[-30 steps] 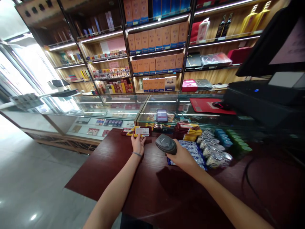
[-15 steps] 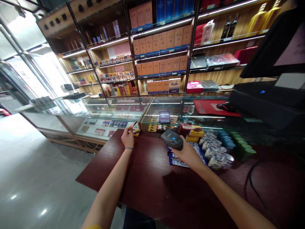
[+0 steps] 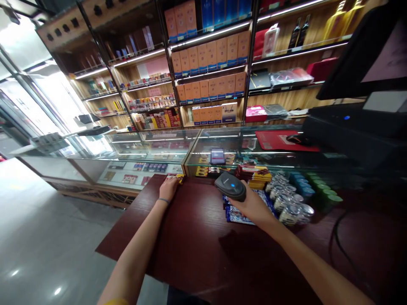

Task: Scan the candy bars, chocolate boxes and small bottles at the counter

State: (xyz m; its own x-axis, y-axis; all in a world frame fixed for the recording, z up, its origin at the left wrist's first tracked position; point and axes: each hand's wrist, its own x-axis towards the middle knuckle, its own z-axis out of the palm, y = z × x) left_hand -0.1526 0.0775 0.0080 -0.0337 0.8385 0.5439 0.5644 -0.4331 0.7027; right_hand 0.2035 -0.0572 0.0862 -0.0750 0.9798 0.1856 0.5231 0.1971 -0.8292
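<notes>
My right hand (image 3: 251, 205) is wrapped round the handle of a dark grey barcode scanner (image 3: 229, 185) with a blue light on its top. Under and behind it lie blue-and-white packets (image 3: 240, 215) on the dark wooden table (image 3: 190, 228). At the table's far edge, beside the glass counter, my left hand (image 3: 168, 188) reaches low with its fingers bent over a small flat red packet (image 3: 171, 176). A yellow packet (image 3: 181, 178) shows just beyond the fingers. The fingertips are partly hidden.
Stacked red and yellow packets (image 3: 256, 176), silver-lidded cans (image 3: 289, 212), blue cans (image 3: 302, 188) and green cans (image 3: 329, 195) stand on the right. A glass display counter (image 3: 152, 146) runs behind. A monitor (image 3: 359, 59) stands at right, and a cable (image 3: 338, 241) lies below.
My left hand, which held the thin red packet raised and tilted, has lowered it to the table's far edge. The right hand holds the scanner in nearly the same place.
</notes>
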